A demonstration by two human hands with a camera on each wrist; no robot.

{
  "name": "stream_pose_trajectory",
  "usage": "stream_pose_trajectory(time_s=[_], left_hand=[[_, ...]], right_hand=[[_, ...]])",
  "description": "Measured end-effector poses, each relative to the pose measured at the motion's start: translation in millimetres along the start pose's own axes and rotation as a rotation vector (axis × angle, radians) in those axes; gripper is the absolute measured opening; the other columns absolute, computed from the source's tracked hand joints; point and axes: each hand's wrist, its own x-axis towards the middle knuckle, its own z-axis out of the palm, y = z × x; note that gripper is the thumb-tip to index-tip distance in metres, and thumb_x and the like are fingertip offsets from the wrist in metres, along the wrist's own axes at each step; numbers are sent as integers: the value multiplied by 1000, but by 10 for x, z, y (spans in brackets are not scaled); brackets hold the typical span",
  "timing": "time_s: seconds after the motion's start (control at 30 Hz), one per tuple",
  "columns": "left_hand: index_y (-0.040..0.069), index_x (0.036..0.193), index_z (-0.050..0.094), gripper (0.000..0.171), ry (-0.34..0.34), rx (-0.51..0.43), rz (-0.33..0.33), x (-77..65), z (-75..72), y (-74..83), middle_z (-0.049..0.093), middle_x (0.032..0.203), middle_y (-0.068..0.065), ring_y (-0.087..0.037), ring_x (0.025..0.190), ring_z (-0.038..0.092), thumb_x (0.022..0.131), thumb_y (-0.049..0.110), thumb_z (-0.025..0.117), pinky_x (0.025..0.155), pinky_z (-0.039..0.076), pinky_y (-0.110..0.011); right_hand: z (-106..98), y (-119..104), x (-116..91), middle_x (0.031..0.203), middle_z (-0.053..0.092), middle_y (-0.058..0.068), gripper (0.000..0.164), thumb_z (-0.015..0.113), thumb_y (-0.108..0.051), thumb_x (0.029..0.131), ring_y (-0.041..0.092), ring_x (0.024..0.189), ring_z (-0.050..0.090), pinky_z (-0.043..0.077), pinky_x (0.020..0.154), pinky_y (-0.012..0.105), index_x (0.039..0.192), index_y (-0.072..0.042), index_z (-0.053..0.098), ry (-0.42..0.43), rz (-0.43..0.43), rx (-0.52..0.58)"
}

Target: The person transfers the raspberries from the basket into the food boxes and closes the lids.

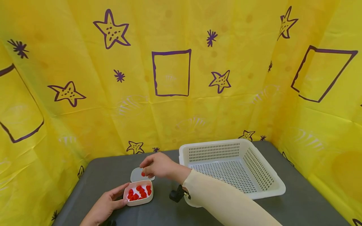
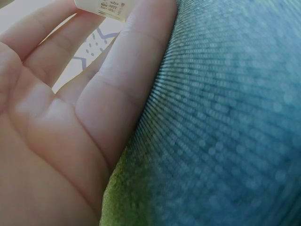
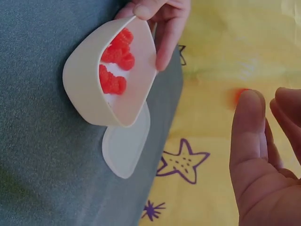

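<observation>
My left hand [image 1: 104,204] holds a small cream lunch box [image 1: 139,203] at its left side, thumb in front and fingers behind. Several red raspberries [image 1: 135,196] lie inside on a white bottom. In the left wrist view only a corner of the box, with a printed label [image 2: 109,8], shows between the fingers. Over the pale lid [image 1: 136,174], which lies flat behind the box, my right hand [image 1: 161,165] pinches one raspberry [image 1: 143,174] between thumb and fingers. The right wrist view shows this raspberry mostly hidden behind a fingertip [image 3: 249,106].
To the right stands a large white perforated basket [image 1: 261,166], partly behind my right forearm. The dark grey table [image 1: 113,169] is enclosed by yellow cloth [image 1: 169,125] with purple starfish drawings. A black wrist camera [image 1: 177,194] hangs under my right wrist.
</observation>
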Motion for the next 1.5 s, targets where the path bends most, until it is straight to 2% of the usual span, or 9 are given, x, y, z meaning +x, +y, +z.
stream_pose_trajectory(time_s=[0.2,0.4,0.5,0.63,0.83,1.0,1.17,1.33,1.5], left_hand=[[2,149,44,73,4,32,9,0,-7,2,49,143,-26,-45,125,46,88,25,78,92,51,-46],[2,149,44,73,2,42,12,-6,-24,-7,48,144,-26,-45,125,46,88,24,77,92,52,-46],[1,149,44,73,5,48,11,-8,-27,-9,47,144,-26,-45,126,45,88,24,77,92,51,-47],[3,149,45,74,21,47,-5,-8,-23,-4,48,144,-25,-45,127,44,87,25,78,93,51,-47],[3,148,46,74,31,45,-12,-7,-8,7,48,144,-25,-44,126,45,86,25,79,92,51,-46],[3,149,45,74,14,29,-2,5,16,14,47,144,-26,-45,127,43,87,24,78,93,51,-46],[3,149,45,74,26,31,-13,2,26,2,47,144,-25,-43,126,45,87,25,78,93,51,-45],[3,150,44,75,26,29,-13,2,34,-4,47,145,-25,-44,127,44,87,27,78,93,51,-46],[3,150,44,75,27,15,-20,9,39,2,47,145,-25,-44,128,43,87,26,78,93,51,-45]], right_hand=[[-128,62,12,87,68,3,14,69,-7,92,19,75,65,57,72,33,104,-13,76,36,-9,71],[-396,124,-9,92,68,7,15,70,-7,92,24,78,67,57,74,34,106,-7,74,71,-30,172],[-622,168,-44,100,69,10,21,69,-8,92,28,86,68,57,77,37,113,-2,71,74,-38,278],[-1010,273,-136,121,64,13,34,63,-11,98,34,104,65,55,85,43,129,3,61,42,-43,409],[-1506,600,-333,138,50,24,43,60,-15,100,43,120,55,50,94,49,140,1,52,0,-9,480],[-1738,1008,-511,145,44,27,51,62,-14,99,47,122,52,48,95,53,145,1,46,-52,91,424],[-1822,1328,-627,144,47,25,57,70,-17,94,45,119,55,47,95,56,145,-2,50,-82,156,340],[-1768,1484,-660,138,53,21,57,76,-16,88,39,113,59,51,90,52,141,-6,56,-139,168,201],[-1580,1499,-614,124,62,15,44,74,-4,87,31,99,65,57,81,45,130,-8,66,-220,189,19]])
